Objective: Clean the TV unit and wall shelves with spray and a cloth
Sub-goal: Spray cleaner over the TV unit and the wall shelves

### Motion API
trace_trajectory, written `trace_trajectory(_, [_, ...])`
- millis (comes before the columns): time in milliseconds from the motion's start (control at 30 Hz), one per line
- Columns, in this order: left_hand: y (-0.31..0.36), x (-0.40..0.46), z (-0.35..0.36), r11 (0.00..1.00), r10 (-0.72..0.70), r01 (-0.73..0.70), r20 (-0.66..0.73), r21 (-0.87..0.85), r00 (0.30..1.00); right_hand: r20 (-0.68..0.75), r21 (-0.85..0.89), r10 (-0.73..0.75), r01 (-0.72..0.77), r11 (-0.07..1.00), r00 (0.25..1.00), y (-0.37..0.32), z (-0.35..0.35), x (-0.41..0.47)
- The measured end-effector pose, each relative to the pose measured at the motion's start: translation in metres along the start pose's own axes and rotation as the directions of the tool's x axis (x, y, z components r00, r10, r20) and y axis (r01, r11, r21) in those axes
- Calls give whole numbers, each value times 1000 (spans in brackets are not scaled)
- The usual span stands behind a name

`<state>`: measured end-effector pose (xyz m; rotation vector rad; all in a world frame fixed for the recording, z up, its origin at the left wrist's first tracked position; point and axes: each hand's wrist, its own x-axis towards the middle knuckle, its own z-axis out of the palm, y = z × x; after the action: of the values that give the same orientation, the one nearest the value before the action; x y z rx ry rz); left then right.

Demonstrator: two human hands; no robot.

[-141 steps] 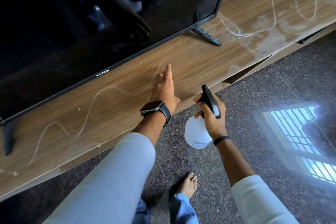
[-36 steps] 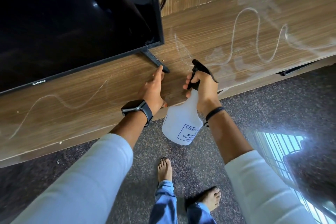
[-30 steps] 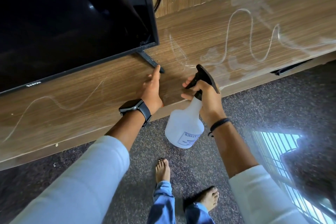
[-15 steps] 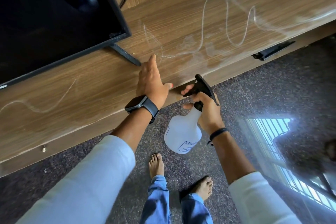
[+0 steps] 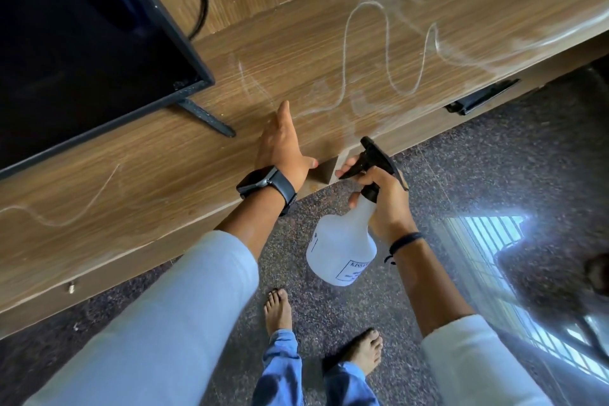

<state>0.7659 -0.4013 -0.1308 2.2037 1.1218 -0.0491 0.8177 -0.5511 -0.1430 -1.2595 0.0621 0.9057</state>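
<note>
My left hand (image 5: 284,155) lies flat, fingers straight, on the dusty TV unit (image 5: 138,181) at frame centre. My right hand (image 5: 384,198) grips the spray bottle (image 5: 342,247) neck, lower centre, above the floor (image 5: 494,168).

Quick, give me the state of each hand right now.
Left hand: open, fingers straight, resting flat on the TV unit.
Right hand: holding the spray bottle by its neck.

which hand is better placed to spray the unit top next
Right. The right hand already grips the spray bottle by its trigger head, beside the TV unit; the left hand lies flat on top.
</note>
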Motion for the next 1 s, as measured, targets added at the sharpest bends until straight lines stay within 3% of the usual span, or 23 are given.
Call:
trace_trajectory(267, [-8,1,8,993,-61,54,-60,-104,996,62,-172,134,-121,978,989,-47,46,31])
trace_trajectory(533, [8,4,20,979,-38,26,-52,-203,998,45,182,96,-103,978,994,-34,9,21])
trace_trajectory(833, [59,24,43,989,117,-118,-18,-91,993,-153,249,142,-101,963,978,-19,-36,18])
trace_trajectory(1000, [77,32,42,996,67,-65,23,-57,997,-53,248,119,-102,963,991,-28,-46,21])
